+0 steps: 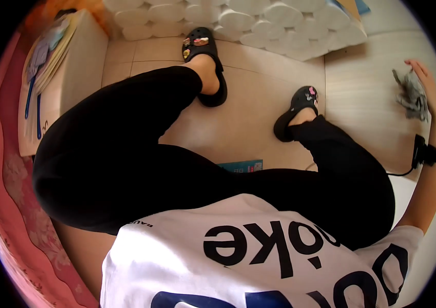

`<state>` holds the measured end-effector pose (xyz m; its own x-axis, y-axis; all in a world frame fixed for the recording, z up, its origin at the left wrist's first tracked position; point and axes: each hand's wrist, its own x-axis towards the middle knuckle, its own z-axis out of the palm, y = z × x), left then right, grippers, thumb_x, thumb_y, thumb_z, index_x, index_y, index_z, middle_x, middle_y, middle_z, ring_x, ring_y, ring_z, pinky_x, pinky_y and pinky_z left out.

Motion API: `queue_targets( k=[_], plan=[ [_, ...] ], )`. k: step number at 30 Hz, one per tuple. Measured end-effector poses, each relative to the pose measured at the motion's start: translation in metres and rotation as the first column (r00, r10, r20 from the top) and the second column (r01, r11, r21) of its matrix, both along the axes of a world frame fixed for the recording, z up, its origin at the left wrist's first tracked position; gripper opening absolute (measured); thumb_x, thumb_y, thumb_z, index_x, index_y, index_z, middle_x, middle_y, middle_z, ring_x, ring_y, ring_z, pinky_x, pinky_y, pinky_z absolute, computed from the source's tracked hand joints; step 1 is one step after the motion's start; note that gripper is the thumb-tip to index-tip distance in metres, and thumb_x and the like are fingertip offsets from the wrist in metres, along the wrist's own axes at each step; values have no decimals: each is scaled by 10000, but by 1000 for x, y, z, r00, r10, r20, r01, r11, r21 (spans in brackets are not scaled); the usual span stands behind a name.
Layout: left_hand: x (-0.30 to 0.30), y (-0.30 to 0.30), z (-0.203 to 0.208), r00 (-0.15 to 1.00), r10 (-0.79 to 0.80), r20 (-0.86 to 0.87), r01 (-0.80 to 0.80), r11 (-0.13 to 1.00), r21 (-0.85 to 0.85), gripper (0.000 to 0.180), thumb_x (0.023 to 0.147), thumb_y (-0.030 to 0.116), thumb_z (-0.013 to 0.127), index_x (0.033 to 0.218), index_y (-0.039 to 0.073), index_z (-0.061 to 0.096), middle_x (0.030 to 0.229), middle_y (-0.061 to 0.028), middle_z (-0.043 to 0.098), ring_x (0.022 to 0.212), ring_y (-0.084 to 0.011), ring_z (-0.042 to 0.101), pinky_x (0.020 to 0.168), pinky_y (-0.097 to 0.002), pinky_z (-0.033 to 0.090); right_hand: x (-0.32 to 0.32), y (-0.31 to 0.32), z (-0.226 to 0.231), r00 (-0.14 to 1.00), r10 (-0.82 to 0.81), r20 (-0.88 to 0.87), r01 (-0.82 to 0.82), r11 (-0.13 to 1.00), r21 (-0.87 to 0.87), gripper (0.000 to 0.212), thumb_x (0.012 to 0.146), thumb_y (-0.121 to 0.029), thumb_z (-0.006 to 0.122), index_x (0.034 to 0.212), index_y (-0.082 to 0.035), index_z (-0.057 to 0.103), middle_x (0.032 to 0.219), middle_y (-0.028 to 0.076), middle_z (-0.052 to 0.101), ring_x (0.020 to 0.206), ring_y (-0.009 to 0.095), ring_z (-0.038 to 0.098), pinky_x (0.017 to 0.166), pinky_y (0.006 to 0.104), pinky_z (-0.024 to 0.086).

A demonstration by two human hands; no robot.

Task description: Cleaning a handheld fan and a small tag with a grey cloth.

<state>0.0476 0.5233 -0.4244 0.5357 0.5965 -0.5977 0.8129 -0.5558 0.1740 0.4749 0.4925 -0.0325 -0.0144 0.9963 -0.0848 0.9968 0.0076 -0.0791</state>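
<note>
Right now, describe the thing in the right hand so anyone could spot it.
Start at the stack of white paper rolls at the top, then go right across the pale surface. The right hand holds a crumpled grey cloth, the only dark, wrinkled thing there.

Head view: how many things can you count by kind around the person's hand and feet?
Grey cloth under the right hand: 1
Black clogs: 2
Black wrist strap: 1
Packs of white paper rolls: 1 stack, rolls too many to count
Total: 5
</note>
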Motion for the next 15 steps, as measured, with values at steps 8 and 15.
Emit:
queue_targets(
  k=[8, 15],
  plan=[
    [15, -20, -9, 983, -127, -132, 145, 981, 132, 461, 894, 253, 341, 1216, -19, 526, 1258, -176, 528, 1152, -254, 510, 970, -322, 369, 2, -46, -73, 994, -39, -101, 43, 998, 42, 247, 927, -245, 479, 850, -18, 538, 770, -24, 487, 748, 75, 414, 699, 221, 356],
    [7, -32, 17, 990, -61, -130, 85, 978, 191, 444, 899, 254, 349, 1202, -14, 532, 1226, -167, 544, 1120, -242, 522, 941, -315, 382, 3, -76, -36, 998, -12, -65, 21, 989, 150, 267, 925, -252, 480, 821, -11, 527, 737, -16, 463, 727, 77, 407, 683, 216, 349]
  ],
)
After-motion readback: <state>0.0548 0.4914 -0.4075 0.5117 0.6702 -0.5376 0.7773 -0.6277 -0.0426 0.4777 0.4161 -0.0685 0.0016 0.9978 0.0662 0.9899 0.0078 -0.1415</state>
